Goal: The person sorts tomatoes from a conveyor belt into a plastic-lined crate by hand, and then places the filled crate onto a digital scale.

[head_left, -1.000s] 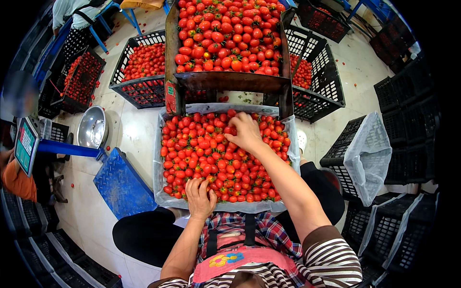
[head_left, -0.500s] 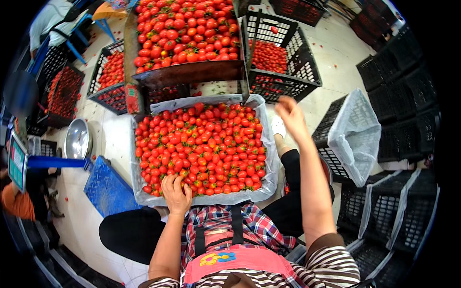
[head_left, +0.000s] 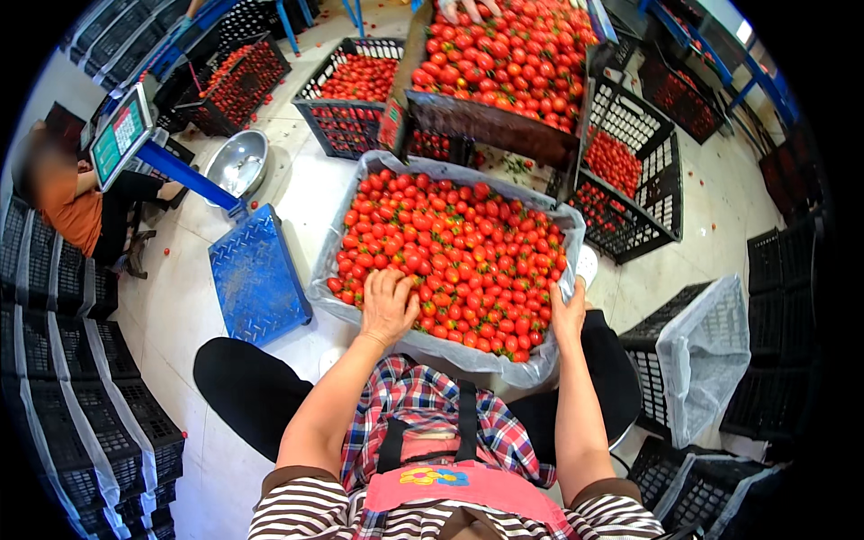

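A crate (head_left: pixel 531 371) lined with clear plastic film stands before my knees, heaped with small red cherry tomatoes (head_left: pixel 450 256). My left hand (head_left: pixel 389 304) lies palm down on the tomatoes at the crate's near left, fingers stretched over them; what is under the palm is hidden. At the right side, my right hand (head_left: pixel 567 313) is closed round the crate's film-covered rim, thumb and forefinger on either side of it. Beyond the crate, a sorting trough (head_left: pixel 504 121) with a dark front board holds more cherry tomatoes, and another person's hand (head_left: pixel 468 9) reaches into its far end.
To the left stands a blue platform scale (head_left: pixel 259 274) with a display (head_left: pixel 121 137); a metal bowl (head_left: pixel 238 165) is behind it. Black crates of tomatoes (head_left: pixel 630 193) flank the trough. A film-lined crate (head_left: pixel 702 360) stands right, stacked crates (head_left: pixel 72 405) left. A person in orange (head_left: pixel 67 202) sits far left.
My right hand has come down from above the crate's far right to its right rim. My left hand stays on the tomatoes. The whole view has turned, showing more on the left.
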The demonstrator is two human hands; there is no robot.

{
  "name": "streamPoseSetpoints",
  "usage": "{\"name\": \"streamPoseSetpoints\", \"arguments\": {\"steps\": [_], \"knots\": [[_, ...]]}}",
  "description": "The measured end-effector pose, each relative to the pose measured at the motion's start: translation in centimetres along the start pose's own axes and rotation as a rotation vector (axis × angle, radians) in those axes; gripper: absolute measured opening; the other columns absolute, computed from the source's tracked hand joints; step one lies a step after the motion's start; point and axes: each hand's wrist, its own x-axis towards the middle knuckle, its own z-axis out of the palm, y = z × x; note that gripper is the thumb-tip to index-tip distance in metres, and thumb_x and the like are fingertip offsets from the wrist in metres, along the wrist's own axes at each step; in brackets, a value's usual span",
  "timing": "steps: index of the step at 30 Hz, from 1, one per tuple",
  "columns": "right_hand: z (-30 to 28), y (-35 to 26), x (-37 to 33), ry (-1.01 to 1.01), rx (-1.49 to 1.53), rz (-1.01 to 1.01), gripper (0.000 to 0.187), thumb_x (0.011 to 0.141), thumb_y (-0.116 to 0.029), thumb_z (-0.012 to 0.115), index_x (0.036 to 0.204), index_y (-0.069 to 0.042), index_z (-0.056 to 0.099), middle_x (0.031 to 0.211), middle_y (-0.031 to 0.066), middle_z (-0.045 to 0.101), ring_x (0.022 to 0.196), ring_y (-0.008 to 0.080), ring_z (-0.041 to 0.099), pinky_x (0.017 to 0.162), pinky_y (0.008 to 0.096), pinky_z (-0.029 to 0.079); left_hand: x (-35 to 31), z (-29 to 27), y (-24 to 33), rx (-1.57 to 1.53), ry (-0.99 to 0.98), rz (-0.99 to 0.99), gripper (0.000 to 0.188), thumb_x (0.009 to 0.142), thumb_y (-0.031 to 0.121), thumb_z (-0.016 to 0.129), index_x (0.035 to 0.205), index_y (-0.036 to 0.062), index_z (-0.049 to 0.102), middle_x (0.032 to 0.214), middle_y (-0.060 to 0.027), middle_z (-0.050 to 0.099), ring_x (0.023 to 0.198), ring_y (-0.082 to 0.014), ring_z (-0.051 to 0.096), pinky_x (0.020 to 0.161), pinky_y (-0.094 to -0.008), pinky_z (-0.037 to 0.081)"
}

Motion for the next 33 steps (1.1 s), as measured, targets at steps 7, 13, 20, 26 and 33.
{"name": "streamPoseSetpoints", "arguments": {"steps": [7,13,20,26,33], "knots": [[-0.9,-0.2,-1.8,0.161,-0.063,0.134,0.057,0.096,-0.044,0.048,0.131,0.001,0.046,0.127,0.0246,0.049,0.113,0.0373,0.051,0.097,0.0444,0.040,10.6,-0.8,-10.0,0.029,0.132,-0.271,0.030,0.082,0.010,0.061,0.112,0.0055,0.058,0.110,-0.0164,0.056,0.102,-0.0363,0.052,0.088,-0.0438,0.045],[-1.0,-10.3,-7.4,-0.162,0.576,0.173,0.044,0.096,-0.032,0.054,0.128,-0.003,0.048,0.123,0.0141,0.050,0.102,0.0269,0.056,0.077,0.0361,0.049,12.2,-3.6,-7.7,-0.244,-0.372,-0.125,0.031,0.081,0.019,0.066,0.108,0.0050,0.060,0.102,-0.0128,0.063,0.096,-0.0316,0.059,0.086,-0.0422,0.048],[-2.0,-11.4,-7.0,-0.861,0.850,0.760,0.019,0.090,-0.021,0.061,0.098,-0.004,0.059,0.067,0.0046,0.057,0.045,0.0089,0.041,0.040,0.0221,0.027,4.4,-7.1,-9.9,-0.303,-0.227,-0.224,0.049,0.077,0.019,0.073,0.117,-0.0018,0.053,0.107,-0.0210,0.056,0.098,-0.0370,0.054,0.087,-0.0443,0.045],[-11.2,-6.4,7.7,0.075,0.728,0.166,0.079,0.090,-0.046,0.060,0.143,0.002,0.026,0.139,0.0234,0.042,0.125,0.0304,0.048,0.100,0.0422,0.044,2.2,-6.8,-16.4,-0.448,-0.770,-0.723,0.068,0.074,0.022,0.073,0.124,-0.0115,0.042,0.108,-0.0317,0.056,0.104,-0.0437,0.056,0.088,-0.0448,0.047],[-0.8,-1.3,-5.6,-0.010,-0.010,0.276,0.045,0.096,-0.040,0.052,0.115,0.000,0.046,0.104,0.0246,0.062,0.098,0.0377,0.060,0.086,0.0425,0.045,2.0,-6.0,-17.0,-0.448,-0.822,-0.914,0.050,0.071,0.010,0.072,0.116,-0.0037,0.056,0.103,-0.0186,0.067,0.096,-0.0266,0.065,0.084,-0.0359,0.051]]}}
